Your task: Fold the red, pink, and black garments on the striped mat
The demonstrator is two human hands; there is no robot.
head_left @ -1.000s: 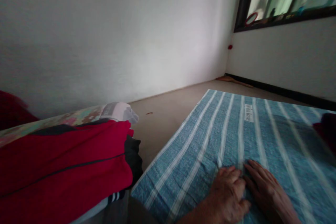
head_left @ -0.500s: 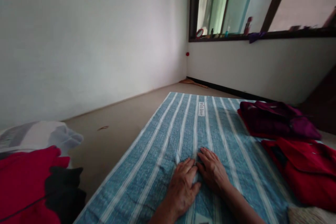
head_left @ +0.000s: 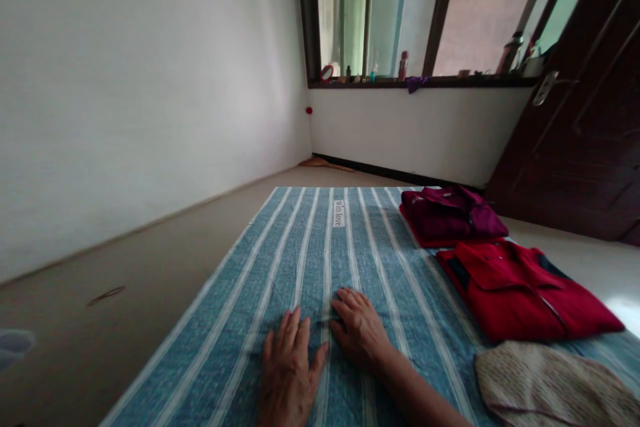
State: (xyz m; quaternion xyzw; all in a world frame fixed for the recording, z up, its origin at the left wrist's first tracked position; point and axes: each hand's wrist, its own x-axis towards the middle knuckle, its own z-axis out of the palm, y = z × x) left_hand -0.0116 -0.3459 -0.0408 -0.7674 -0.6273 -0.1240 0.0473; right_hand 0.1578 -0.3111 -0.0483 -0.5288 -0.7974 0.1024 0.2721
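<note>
A blue cloth with white stripes (head_left: 280, 267) covers the flat surface before me, with a "With love" label (head_left: 339, 213) towards its far end. My left hand (head_left: 290, 367) rests palm down on it, fingers stretched and thumb out to the side. Just to the right, my right hand (head_left: 361, 328) lies flat on the same cloth, fingers forward. A small gap separates the two hands, and neither holds anything. To the right lie a folded red garment (head_left: 525, 293), a folded purple garment (head_left: 450, 213) beyond it, and a beige knitted item (head_left: 545, 380) nearer me.
A white wall (head_left: 150, 93) runs along the left above a bare floor (head_left: 165, 253) with a thin loop (head_left: 106, 295) on it. Bottles and small items line the window sill (head_left: 370, 83). A dark door (head_left: 575, 127) stands at the right.
My view has swung to the right, so the door shows and the clothes at the left have mostly left the picture. My hands have moved apart, the left one with fingers more spread.
</note>
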